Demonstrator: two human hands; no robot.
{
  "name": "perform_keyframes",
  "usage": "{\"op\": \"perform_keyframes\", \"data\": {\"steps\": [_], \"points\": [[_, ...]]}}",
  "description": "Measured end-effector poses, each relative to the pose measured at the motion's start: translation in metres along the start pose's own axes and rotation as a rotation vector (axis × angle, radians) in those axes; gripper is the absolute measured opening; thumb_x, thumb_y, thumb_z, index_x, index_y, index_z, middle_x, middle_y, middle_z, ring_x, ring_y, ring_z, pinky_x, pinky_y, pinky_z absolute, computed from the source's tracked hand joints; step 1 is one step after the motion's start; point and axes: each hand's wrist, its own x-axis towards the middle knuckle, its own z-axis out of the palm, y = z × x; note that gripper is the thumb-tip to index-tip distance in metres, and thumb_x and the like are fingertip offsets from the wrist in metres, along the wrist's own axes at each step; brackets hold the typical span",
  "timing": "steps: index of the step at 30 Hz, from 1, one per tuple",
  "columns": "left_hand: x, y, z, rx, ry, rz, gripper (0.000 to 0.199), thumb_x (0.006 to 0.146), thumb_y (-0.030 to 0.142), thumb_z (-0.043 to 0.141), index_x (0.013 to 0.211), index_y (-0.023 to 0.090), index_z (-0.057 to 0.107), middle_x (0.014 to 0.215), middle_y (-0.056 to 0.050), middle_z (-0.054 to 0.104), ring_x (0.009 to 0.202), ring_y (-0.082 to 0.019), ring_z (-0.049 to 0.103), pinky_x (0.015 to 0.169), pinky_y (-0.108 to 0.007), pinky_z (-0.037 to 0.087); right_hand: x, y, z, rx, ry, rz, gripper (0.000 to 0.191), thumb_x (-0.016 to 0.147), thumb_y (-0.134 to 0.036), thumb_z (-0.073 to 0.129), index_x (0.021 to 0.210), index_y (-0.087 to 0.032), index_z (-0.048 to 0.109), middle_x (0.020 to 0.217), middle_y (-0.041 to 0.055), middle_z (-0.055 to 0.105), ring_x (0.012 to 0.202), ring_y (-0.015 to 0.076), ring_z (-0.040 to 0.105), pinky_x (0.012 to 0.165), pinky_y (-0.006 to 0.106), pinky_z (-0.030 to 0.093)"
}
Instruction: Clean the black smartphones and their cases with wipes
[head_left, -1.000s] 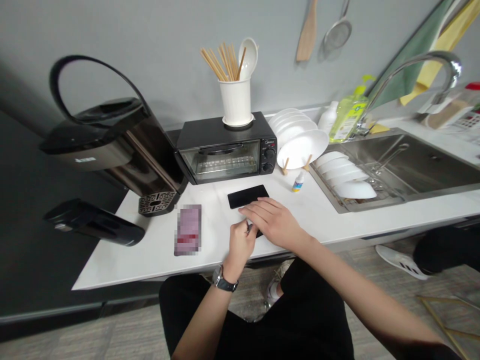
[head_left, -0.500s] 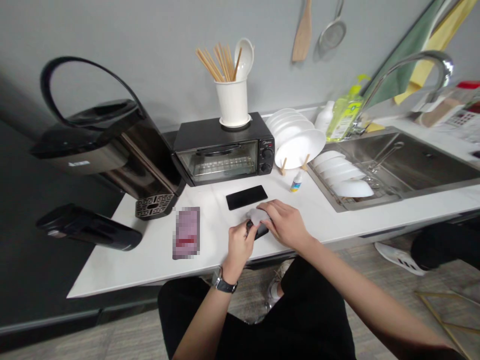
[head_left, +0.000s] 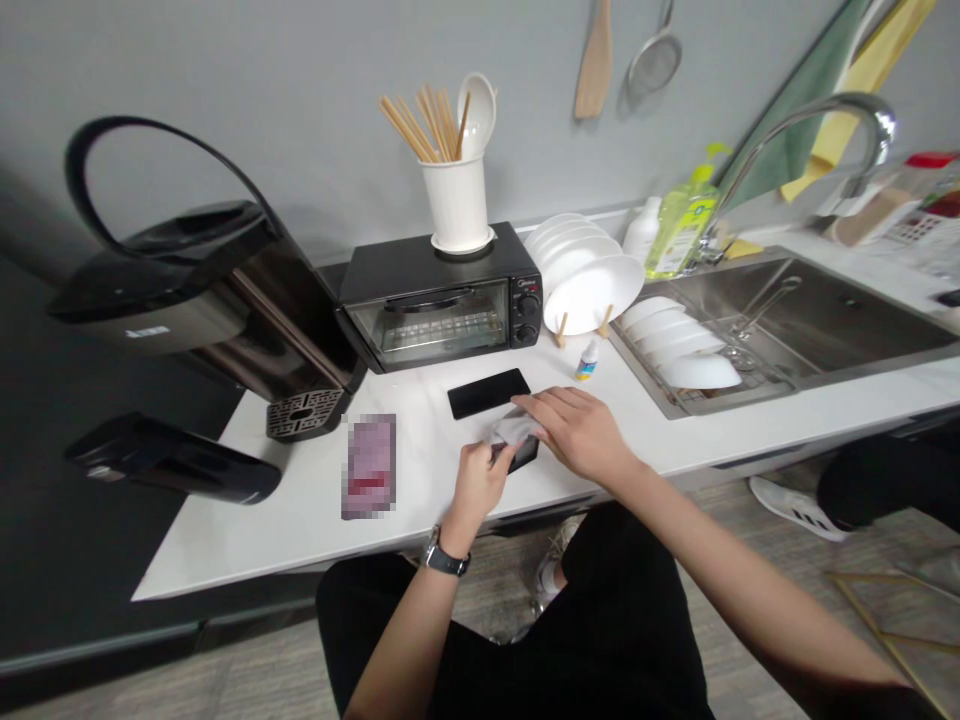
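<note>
My left hand (head_left: 480, 482) is closed at the counter's front edge, its thumb and fingers pinching something dark that a light grey cloth (head_left: 513, 427) mostly covers. My right hand (head_left: 577, 430) presses its fingers together on that cloth from the other side. Under both hands shows part of a flat black item (head_left: 526, 455), whose kind I cannot make out. Just behind lies a black phone-like slab (head_left: 489, 393). A small white bottle with a blue and yellow label (head_left: 587, 361) stands upright beyond my right hand.
A toaster oven (head_left: 442, 318) backs the counter, carrying a cup of chopsticks (head_left: 454, 205). To the left are a black drinks machine (head_left: 225, 290), a black flask (head_left: 180, 460) and a blurred purple item (head_left: 369, 465). Racked plates (head_left: 596, 290) and a sink (head_left: 825, 310) are right.
The dark piece at my left fingertips is now more covered by the cloth. Both hands stay close together, and the whole view has shifted slightly.
</note>
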Motion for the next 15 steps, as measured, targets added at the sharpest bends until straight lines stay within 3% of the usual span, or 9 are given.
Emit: {"op": "perform_keyframes", "data": {"steps": [5, 9, 13, 15], "points": [[-0.001, 0.0, 0.002, 0.018, -0.021, 0.038, 0.023, 0.089, 0.017, 0.056, 0.066, 0.02, 0.06, 0.062, -0.003, 0.063, 0.06, -0.016, 0.06, 0.058, -0.027, 0.048, 0.005, -0.033, 0.01, 0.015, 0.038, -0.012, 0.034, 0.11, -0.025, 0.045, 0.136, -0.014, 0.064, 0.125, 0.012, 0.074, 0.118, 0.0256, 0.063, 0.115, 0.048, 0.039], [0.001, 0.002, -0.005, 0.037, -0.041, 0.032, 0.033, 0.092, 0.023, 0.055, 0.059, 0.02, 0.056, 0.055, -0.001, 0.058, 0.055, -0.015, 0.055, 0.056, -0.027, 0.045, 0.008, -0.025, 0.007, -0.041, -0.001, -0.047, 0.036, 0.11, -0.026, 0.045, 0.139, -0.011, 0.061, 0.125, 0.0125, 0.075, 0.114, 0.0258, 0.064, 0.111, 0.047, 0.04], [0.004, 0.002, -0.005, 0.042, -0.058, 0.005, 0.048, 0.098, 0.037, 0.059, 0.054, 0.019, 0.051, 0.046, 0.004, 0.045, 0.046, -0.011, 0.044, 0.05, -0.025, 0.038, 0.002, -0.005, -0.004, -0.035, -0.004, 0.062, 0.035, 0.11, -0.033, 0.046, 0.129, -0.011, 0.066, 0.119, 0.0136, 0.076, 0.107, 0.0278, 0.064, 0.103, 0.046, 0.045], [0.005, 0.001, -0.001, 0.046, -0.044, 0.048, 0.042, 0.098, 0.033, 0.058, 0.058, 0.019, 0.057, 0.05, 0.002, 0.051, 0.05, -0.013, 0.05, 0.053, -0.026, 0.042, 0.003, -0.011, -0.004, -0.006, 0.003, 0.064, 0.035, 0.111, -0.033, 0.044, 0.127, -0.012, 0.067, 0.12, 0.0135, 0.075, 0.111, 0.0276, 0.063, 0.106, 0.045, 0.044]]}}
